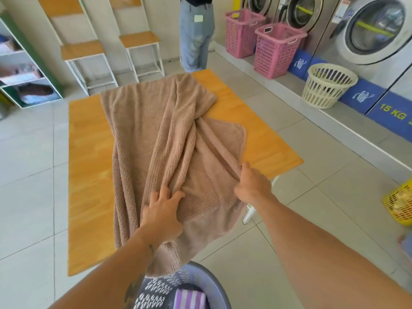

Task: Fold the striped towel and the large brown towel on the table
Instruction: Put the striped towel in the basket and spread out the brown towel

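Observation:
The large brown towel (153,134) lies rumpled along the orange table (89,157), its near end hanging over the front edge. My left hand (161,211) rests on the near part of the towel with fingers spread into its folds. My right hand (250,184) grips a fold of the towel near its right edge. The striped towel (189,299), purple and white, lies in a lavender laundry basket (200,275) at the bottom of the view, just below the hanging towel.
A person in jeans (196,34) stands beyond the table's far end. Two pink baskets (276,50) and a cream basket (327,88) stand along the washing machines (374,30) on the right. A yellow basket (399,204) sits at the right edge. Stools (142,52) and shelves are at the back left.

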Motion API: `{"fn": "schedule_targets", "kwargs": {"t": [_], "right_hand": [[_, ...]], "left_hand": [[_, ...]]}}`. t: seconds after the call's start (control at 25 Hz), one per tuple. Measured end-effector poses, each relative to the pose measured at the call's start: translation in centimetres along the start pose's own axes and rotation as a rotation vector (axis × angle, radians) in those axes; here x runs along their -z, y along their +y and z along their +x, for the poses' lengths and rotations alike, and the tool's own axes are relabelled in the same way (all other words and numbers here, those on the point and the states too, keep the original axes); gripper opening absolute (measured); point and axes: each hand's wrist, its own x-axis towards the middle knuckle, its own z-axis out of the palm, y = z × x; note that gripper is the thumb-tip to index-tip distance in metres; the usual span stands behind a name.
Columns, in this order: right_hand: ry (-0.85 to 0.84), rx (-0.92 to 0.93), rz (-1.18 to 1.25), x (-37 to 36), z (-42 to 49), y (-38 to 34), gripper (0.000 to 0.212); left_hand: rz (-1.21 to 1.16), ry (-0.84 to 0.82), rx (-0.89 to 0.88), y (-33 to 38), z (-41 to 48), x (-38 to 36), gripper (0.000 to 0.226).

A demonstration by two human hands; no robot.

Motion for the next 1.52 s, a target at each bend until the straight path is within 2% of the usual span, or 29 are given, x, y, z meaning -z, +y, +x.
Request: {"fn": "schedule_targets", "kwargs": {"t": [0.08, 0.16, 0.24, 0.32, 0.4, 0.48, 0.6, 0.76, 0.88, 0.96, 1.04, 1.12, 1.2, 1.24, 1.32, 1.4, 1.52], "right_hand": [[0.043, -0.032, -0.109, 0.6, -1.8, 3.4, 0.025], [-0.042, -0.152, -0.219, 0.9, -4.0, 7.8, 0.026], [-0.260, -0.342, -0.204, 0.8, -6.0, 11.5, 0.040], [-0.423, -0.463, -0.062, 0.5, -6.7, 12.9, 0.061], [-0.326, -0.435, 0.069, 0.6, -6.2, 12.6, 0.068], [-0.164, -0.310, 0.129, 1.2, -4.9, 10.6, 0.059], [-0.042, -0.154, 0.201, 1.7, -2.5, 7.2, 0.047], [-0.031, -0.221, 0.423, 0.7, 1.0, 6.5, 0.062], [0.035, -0.182, 0.457, 0.2, 2.0, 8.0, 0.051], [0.082, -0.232, 0.418, 0.4, 0.7, 10.0, 0.037], [0.055, -0.395, 0.381, 0.3, -1.3, 13.4, 0.033], [-0.143, -0.516, 0.281, 0.0, -4.2, 16.3, 0.042], [-0.279, -0.524, 0.206, 0.0, -6.0, 17.4, 0.040], [-0.272, -0.532, 0.194, 0.1, -6.1, 17.3, 0.044], [-0.207, -0.520, 0.206, 0.8, -5.3, 16.4, 0.064], [-0.137, -0.459, 0.273, 1.6, -4.2, 14.2, 0.070], [-0.051, -0.244, 0.360, 2.4, -3.0, 10.0, 0.073]], "left_hand": [[-0.033, 0.106, -0.028, 0.1, -1.1, -1.0, 0.053], [-0.079, 0.168, -0.098, 0.7, -2.0, -1.7, 0.033], [-0.092, 0.158, -0.146, 1.9, -2.5, -2.1, 0.022], [-0.096, 0.148, -0.149, 2.8, -2.5, -2.2, 0.020], [-0.088, 0.122, -0.160, 3.8, -2.6, -2.3, 0.020], [-0.066, 0.073, -0.170, 4.6, -2.7, -2.4, 0.018], [-0.037, 0.018, -0.129, 5.4, -3.0, -2.4, 0.017], [-0.020, -0.010, -0.122, 5.1, -2.3, -2.8, 0.027], [-0.070, -0.027, -0.080, 5.4, -1.5, -2.3, 0.027], [-0.083, -0.068, -0.037, 5.8, -1.0, -1.7, 0.022], [-0.090, -0.113, -0.025, 6.3, -0.7, -1.4, 0.018], [-0.049, -0.190, -0.023, 6.6, -0.5, -0.9, 0.015], [-0.087, -0.202, -0.006, 7.1, -0.4, -0.3, 0.019], [-0.145, -0.171, 0.005, 7.4, -0.3, 0.1, 0.023], [-0.239, -0.045, 0.028, 8.1, -0.2, 0.8, 0.030], [-0.171, 0.086, 0.053, 8.4, -0.2, 0.9, 0.035], [0.030, 0.034, 0.173, 6.9, -1.0, 0.3, 0.056]]}}
